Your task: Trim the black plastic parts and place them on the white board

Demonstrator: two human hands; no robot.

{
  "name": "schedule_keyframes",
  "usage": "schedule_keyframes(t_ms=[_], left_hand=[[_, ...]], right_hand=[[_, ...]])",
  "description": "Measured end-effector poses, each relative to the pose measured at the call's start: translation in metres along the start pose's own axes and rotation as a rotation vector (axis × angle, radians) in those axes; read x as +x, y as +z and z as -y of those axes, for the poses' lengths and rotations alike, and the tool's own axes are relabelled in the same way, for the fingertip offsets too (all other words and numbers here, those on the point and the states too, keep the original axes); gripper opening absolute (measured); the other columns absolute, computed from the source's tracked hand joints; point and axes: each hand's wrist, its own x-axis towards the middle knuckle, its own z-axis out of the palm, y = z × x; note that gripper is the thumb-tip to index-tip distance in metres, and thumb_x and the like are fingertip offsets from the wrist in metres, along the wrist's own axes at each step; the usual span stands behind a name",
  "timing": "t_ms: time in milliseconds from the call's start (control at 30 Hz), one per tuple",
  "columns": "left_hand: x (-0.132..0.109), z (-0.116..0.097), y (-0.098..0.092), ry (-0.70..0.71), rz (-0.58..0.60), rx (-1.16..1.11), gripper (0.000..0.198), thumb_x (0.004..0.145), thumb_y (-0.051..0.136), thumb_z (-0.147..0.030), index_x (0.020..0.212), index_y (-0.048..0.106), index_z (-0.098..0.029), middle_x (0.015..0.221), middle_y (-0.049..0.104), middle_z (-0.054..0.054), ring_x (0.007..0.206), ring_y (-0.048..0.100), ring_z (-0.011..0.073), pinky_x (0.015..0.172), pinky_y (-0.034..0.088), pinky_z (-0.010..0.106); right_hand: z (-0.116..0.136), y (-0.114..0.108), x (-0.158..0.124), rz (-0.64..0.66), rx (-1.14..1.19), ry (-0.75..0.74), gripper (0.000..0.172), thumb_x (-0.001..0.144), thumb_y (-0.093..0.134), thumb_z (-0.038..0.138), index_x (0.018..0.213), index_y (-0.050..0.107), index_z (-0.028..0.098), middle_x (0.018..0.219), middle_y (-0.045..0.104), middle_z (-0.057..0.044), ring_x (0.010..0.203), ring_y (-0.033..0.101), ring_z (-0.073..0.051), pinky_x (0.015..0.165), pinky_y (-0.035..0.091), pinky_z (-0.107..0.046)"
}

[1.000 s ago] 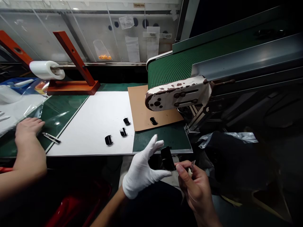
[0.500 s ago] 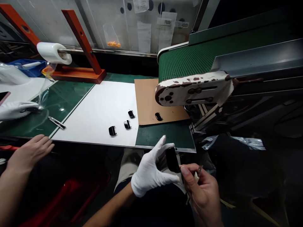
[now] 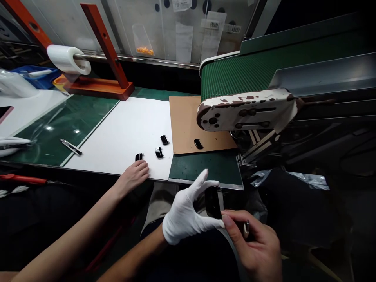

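Observation:
My left hand (image 3: 188, 213), in a white glove, holds a small glossy black plastic part (image 3: 212, 201) by its ends, between the thumb below and the fingers above. The part stands over my lap, just off the table's front edge. My bare right hand (image 3: 249, 239) is closed, its thumb and forefinger pinched at the part's lower corner. Tucked in its curled fingers is a small pale tool (image 3: 246, 229) with a metal end; its kind does not show. Whether the right fingertips grip the part or only touch it is unclear.
A co-worker's bare hand (image 3: 136, 174) reaches a black part (image 3: 138, 156) on the white sheet (image 3: 117, 133). Two more lie beside it, another (image 3: 198, 143) on the cardboard (image 3: 185, 121). A conveyor (image 3: 232, 78) overhangs the right. Left are a cutter (image 3: 70, 146) and a film roll (image 3: 69, 58).
The co-worker's bare hand has moved right onto a black part, and their gloved hand has drawn left. The part in my hands has turned slightly. My view has shifted a little.

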Motion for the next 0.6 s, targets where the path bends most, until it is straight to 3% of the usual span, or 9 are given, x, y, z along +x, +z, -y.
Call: schedule_keyframes(t_ms=[133, 300, 400, 600], left_hand=[[-0.0002, -0.0026, 0.002, 0.005, -0.004, 0.017, 0.109, 0.057, 0.09, -0.025, 0.148, 0.031, -0.023, 0.123, 0.064, 0.01, 0.112, 0.063, 0.0256, 0.103, 0.048, 0.036], [0.0003, -0.0069, 0.0047, 0.007, -0.023, 0.043, 0.109, 0.056, 0.091, -0.021, 0.147, 0.032, -0.024, 0.122, 0.064, 0.008, 0.112, 0.063, 0.0246, 0.103, 0.048, 0.035], [0.0, -0.0093, 0.0064, -0.004, -0.009, -0.049, 0.106, 0.057, 0.091, -0.024, 0.147, 0.034, -0.024, 0.118, 0.065, 0.006, 0.11, 0.064, 0.0237, 0.103, 0.049, 0.034], [-0.0032, -0.009, 0.0099, -0.01, 0.0, -0.16, 0.108, 0.055, 0.087, -0.049, 0.146, 0.036, -0.019, 0.115, 0.067, 0.011, 0.108, 0.065, 0.0285, 0.1, 0.05, 0.038]], right_hand=[[0.0061, 0.0052, -0.0013, -0.043, 0.146, 0.191, 0.021, 0.083, 0.064, 0.04, 0.073, 0.071, 0.024, 0.071, 0.072, -0.002, 0.068, 0.067, -0.02, 0.054, 0.049, -0.024], [0.0086, 0.008, -0.0025, -0.062, 0.26, 0.318, 0.025, 0.081, 0.065, 0.045, 0.072, 0.071, 0.022, 0.055, 0.06, 0.001, 0.047, 0.048, -0.013, 0.045, 0.035, -0.026], [0.008, 0.0075, -0.003, -0.07, 0.306, 0.323, 0.026, 0.081, 0.065, 0.046, 0.073, 0.072, 0.023, 0.053, 0.058, 0.001, 0.046, 0.047, -0.013, 0.042, 0.033, -0.025], [0.0033, 0.0056, -0.0023, -0.084, 0.321, 0.207, 0.021, 0.083, 0.065, 0.039, 0.072, 0.072, 0.022, 0.061, 0.065, -0.001, 0.051, 0.054, -0.014, 0.047, 0.041, -0.025]])
